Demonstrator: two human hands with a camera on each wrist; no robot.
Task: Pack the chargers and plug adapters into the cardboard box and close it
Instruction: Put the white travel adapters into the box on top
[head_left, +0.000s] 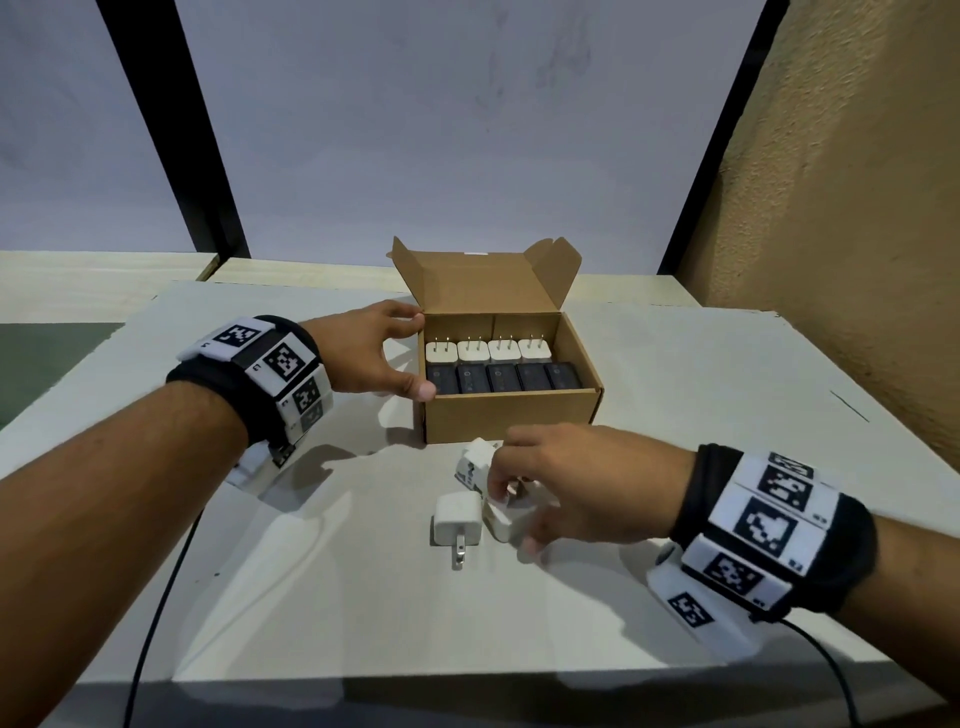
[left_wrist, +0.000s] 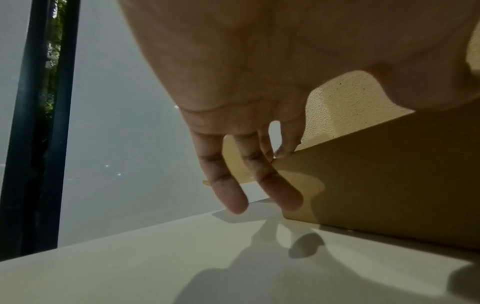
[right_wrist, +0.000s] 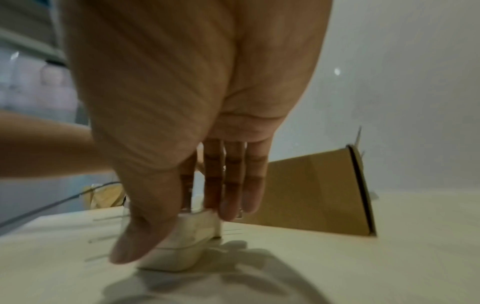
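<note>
- Bare fingers of the right hand (head_left: 566, 483) reach down onto a white charger (head_left: 503, 519) on the table (head_left: 727, 415), thumb on its near side and fingertips at its far edge; the right wrist view is blurred, so whether the grip has closed I cannot tell.
- Its fingers look nearly straight there, over the charger (right_wrist: 182, 240).
- A second charger (head_left: 474, 467) sits tilted just behind those fingers, touching or nearly touching them.
- A third charger (head_left: 457, 522) lies just left of the first, prongs toward the near edge.
- The left hand (head_left: 363, 353) braces the left wall of the box (head_left: 509, 415), fingers at its far corner, thumb at its near corner, spread wide around the side.
- In the left wrist view the fingers (left_wrist: 283, 195) lie straight against the box (left_wrist: 389, 174).
- The box stands open behind the loose chargers, lid up.
- Inside, four white plugs (head_left: 488, 352) stand prongs-up in a row, with a row of black adapters (head_left: 506, 378) in front.
</note>
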